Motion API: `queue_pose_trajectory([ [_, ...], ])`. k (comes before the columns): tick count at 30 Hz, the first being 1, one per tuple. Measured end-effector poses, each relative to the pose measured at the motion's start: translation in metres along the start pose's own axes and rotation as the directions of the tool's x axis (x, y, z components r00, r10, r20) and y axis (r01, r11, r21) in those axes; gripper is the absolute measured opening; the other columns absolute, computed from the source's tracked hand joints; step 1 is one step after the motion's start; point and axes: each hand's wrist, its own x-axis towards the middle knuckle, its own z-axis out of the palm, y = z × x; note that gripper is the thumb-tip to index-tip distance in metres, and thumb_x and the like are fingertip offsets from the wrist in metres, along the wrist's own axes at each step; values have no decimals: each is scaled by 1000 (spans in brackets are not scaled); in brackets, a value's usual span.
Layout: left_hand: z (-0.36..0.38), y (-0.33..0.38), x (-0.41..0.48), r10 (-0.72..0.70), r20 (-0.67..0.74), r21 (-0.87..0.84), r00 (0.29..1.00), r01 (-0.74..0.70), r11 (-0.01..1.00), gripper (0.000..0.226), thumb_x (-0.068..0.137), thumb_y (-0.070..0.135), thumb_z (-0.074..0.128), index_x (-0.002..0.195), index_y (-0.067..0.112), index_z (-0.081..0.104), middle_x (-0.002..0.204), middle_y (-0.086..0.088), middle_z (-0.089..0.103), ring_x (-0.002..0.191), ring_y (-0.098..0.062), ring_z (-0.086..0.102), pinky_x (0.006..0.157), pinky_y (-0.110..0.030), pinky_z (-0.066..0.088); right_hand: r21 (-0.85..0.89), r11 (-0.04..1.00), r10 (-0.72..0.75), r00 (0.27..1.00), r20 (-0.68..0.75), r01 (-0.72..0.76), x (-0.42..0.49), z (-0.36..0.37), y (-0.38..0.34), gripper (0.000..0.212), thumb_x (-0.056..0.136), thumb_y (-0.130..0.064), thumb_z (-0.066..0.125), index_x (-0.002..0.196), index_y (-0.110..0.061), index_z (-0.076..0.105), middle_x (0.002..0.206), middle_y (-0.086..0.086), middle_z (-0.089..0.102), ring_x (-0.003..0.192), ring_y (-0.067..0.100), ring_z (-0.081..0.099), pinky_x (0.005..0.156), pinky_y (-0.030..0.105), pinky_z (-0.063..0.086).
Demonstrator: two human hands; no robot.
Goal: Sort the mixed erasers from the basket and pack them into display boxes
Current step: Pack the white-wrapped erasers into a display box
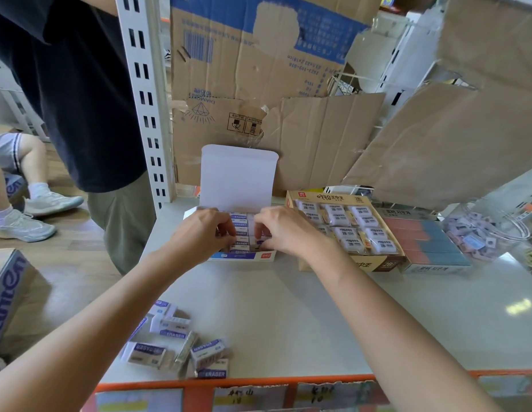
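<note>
White erasers (240, 233) are sitting in the display box (238, 173) at frame centre, left hand (205, 230) and right hand (284, 230) both curled down, pinching them; squaring rows snugly should leave room for the lower-left pile (181, 343).

The rectangular white card display box (240, 256) carries a blue front band. The loose white block erasers (173, 333) wear purple-printed sleeves.

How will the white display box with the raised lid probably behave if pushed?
The white display box looks nearly full of erasers, so it should slide as one firm block. Its thin raised lid may flex if pushed there. Low and wide, it seems unlikely to tip.
</note>
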Motion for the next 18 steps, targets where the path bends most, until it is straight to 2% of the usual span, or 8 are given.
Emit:
queue_pose_trajectory([
  [3, 0, 1, 0, 2, 4, -3, 1000, -2, 1000, 14, 84, 23, 65, 93, 11, 65, 94, -1, 55, 78, -12, 47, 56, -15, 34, 49, 999, 1, 999, -42, 1, -3, 2, 1, 12, 81, -10, 66, 87, -18, 58, 87, -6, 45, 89, 18, 50, 67, 27, 30],
  [6, -2, 2, -2, 3, 1, 0, 1000, -3, 1000, 15, 84, 21, 65, 94, 10, 66, 97, -4, 59, 78, -12, 48, 61, -18, 37, 57, 998, 5, 995, -100, 1, -7, 7, 1, 16, 81, -9, 66, 84, -21, 56, 88, -5, 46, 91, 19, 52, 67, 27, 29],
  [8, -4, 4, -5, 20, 12, 13, 1000, -20, 1000, 17, 84, 21, 66, 98, 10, 67, 100, -5, 58, 79, -12, 49, 65, -19, 39, 108, 994, 33, 990, -137, -19, -11, 7, 3, 12, 81, -15, 68, 91, -18, 61, 91, -5, 51, 91, 19, 54, 65, 27, 29],
  [11, -14, 7, -14, 84, 23, -25, 996, -84, 996, 22, 83, 22, 67, 103, 13, 66, 99, 2, 54, 82, -11, 54, 67, -16, 43, 231, 973, 69, 976, -208, -20, -20, 3, 3, 19, 81, -27, 71, 94, -15, 64, 92, -7, 51, 89, 15, 53, 67, 30, 38],
  [13, -24, 9, -24, 126, 12, -60, 992, -125, 990, 18, 82, 21, 68, 99, 15, 66, 97, 6, 55, 82, -8, 57, 70, -11, 44, 296, 955, 59, 959, -278, 26, -29, 2, -1, 15, 83, -25, 70, 92, -14, 65, 89, -9, 51, 86, 11, 52, 69, 29, 41],
  [15, -34, 9, -33, 159, 26, -82, 987, -156, 984, 9, 81, 19, 69, 90, 17, 68, 90, 6, 61, 74, -4, 59, 67, -8, 44, 355, 931, 40, 947, -319, 80, -37, 3, -9, 10, 83, -20, 70, 89, -14, 66, 87, -9, 55, 81, 8, 53, 69, 26, 41],
  [16, -38, 9, -38, 168, 49, -97, 985, -162, 982, 5, 81, 19, 69, 86, 17, 69, 85, 6, 63, 70, -3, 59, 65, -7, 44, 391, 914, 27, 946, -323, 107, -41, 4, -14, 9, 82, -18, 70, 88, -13, 67, 86, -7, 59, 79, 9, 55, 69, 25, 42],
  [18, -43, 7, -48, 181, 102, -124, 978, -168, 978, 2, 81, 20, 69, 83, 18, 70, 78, 7, 66, 76, -1, 59, 64, -6, 43, 482, 866, 2, 965, -263, 130, -51, 5, -25, 10, 80, -14, 71, 90, -12, 69, 85, -3, 65, 74, 10, 57, 68, 21, 44],
])
